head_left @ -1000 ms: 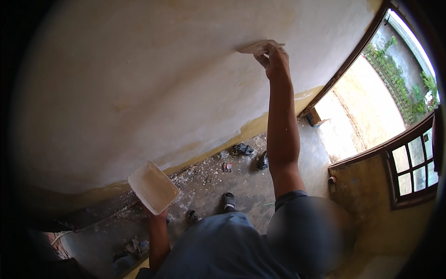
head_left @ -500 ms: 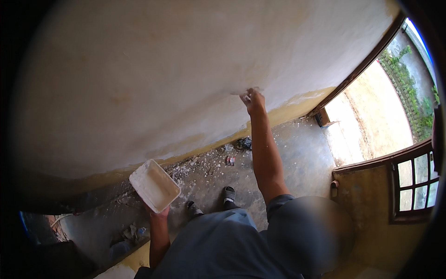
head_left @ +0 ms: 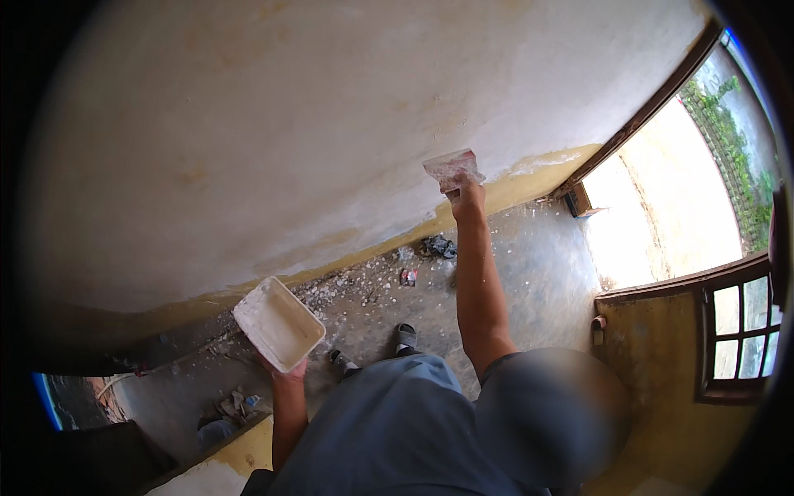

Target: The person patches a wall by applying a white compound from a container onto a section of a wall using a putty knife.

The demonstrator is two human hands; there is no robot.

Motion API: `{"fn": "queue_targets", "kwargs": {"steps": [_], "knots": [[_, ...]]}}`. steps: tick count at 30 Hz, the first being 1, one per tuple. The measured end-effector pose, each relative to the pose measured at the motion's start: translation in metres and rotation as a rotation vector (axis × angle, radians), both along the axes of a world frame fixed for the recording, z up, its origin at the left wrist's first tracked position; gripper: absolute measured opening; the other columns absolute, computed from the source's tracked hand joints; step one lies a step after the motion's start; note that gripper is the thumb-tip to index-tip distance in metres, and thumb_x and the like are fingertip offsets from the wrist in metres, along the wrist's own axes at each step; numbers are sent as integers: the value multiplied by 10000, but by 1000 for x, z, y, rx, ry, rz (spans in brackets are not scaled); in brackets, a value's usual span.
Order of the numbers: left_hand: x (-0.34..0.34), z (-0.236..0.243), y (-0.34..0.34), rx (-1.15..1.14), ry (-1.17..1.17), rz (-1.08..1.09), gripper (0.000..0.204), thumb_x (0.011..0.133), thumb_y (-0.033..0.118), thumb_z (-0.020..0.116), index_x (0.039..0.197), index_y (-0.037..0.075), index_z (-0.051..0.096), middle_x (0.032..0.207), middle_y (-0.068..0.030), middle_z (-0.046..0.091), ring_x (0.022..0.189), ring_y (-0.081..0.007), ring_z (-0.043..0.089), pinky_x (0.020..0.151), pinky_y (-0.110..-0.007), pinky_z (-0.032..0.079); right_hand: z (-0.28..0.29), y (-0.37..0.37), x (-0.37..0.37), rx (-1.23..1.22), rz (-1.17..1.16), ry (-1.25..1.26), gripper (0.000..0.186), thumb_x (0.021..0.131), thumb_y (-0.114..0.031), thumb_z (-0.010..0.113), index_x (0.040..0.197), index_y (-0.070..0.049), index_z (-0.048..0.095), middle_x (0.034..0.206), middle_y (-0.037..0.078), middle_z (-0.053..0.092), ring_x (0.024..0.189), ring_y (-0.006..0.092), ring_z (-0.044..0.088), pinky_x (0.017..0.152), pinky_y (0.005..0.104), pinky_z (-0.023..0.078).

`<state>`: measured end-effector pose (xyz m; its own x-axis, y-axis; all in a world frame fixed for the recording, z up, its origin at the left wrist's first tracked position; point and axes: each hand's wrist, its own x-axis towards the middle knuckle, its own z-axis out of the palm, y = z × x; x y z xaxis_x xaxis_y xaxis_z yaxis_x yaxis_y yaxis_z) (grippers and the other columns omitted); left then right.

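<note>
My right hand (head_left: 468,193) is closed round a wide, flat putty knife (head_left: 451,165), smeared with whitish paste. Its blade is at the wall (head_left: 314,140); whether it touches the surface I cannot tell. Pale filler covers most of that wall, with yellow paint showing along the bottom. Low on the left, my left hand (head_left: 288,369) grips the near end of a white rectangular tub (head_left: 313,331) from below. Whitish paste coats the inside of the tub, which is tilted so that its inside shows. Most of the left fingers are hidden under it.
White crumbs (head_left: 335,289) litter the grey floor (head_left: 529,281) along the wall, beside a dark crumpled bag (head_left: 438,246) and a small red packet (head_left: 408,277). At right are an open doorway, a small box (head_left: 579,201) and a paned window (head_left: 740,335). Rubbish (head_left: 238,405) lies lower left.
My right hand has turned, so the putty knife's broad blade now shows, and has shifted slightly right and down. The tub in my left hand has moved slightly right.
</note>
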<state>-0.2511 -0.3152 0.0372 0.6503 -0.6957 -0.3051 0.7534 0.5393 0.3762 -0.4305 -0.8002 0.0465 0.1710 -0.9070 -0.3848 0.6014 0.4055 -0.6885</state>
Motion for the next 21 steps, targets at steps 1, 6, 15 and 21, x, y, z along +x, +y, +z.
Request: {"fn": "queue_targets", "kwargs": {"steps": [1,6,15,21], "knots": [[-1,0,-1,0,1,2,556,950,479,454,1398,148,447,1382,-84,513,1255,-316,496,1040,-547,396,-18,-10,6,23,10,11,324,819,51,530,1139,55,488,1039,172,576,869,338,631,702,454,590],[-15,-3,-4,3,8,29,555,950,479,453,1396,148,449,1378,-82,517,1252,-314,500,1038,-545,399,92,-22,68,-127,57,13,148,819,41,564,952,11,508,936,103,509,830,245,578,767,423,604],[-37,0,-43,-26,3,29,554,949,480,452,1392,148,454,1371,-77,524,1245,-311,506,1035,-542,403,216,9,18,-563,92,-137,392,809,1,539,1193,53,479,1050,164,577,860,316,623,613,413,514],[-39,-3,-34,-16,44,40,543,951,476,454,1380,144,467,1360,-77,533,1235,-310,515,1027,-529,418,8,-52,-13,-24,-94,62,423,782,42,486,1205,46,481,1063,165,590,869,287,642,631,396,587]]}}
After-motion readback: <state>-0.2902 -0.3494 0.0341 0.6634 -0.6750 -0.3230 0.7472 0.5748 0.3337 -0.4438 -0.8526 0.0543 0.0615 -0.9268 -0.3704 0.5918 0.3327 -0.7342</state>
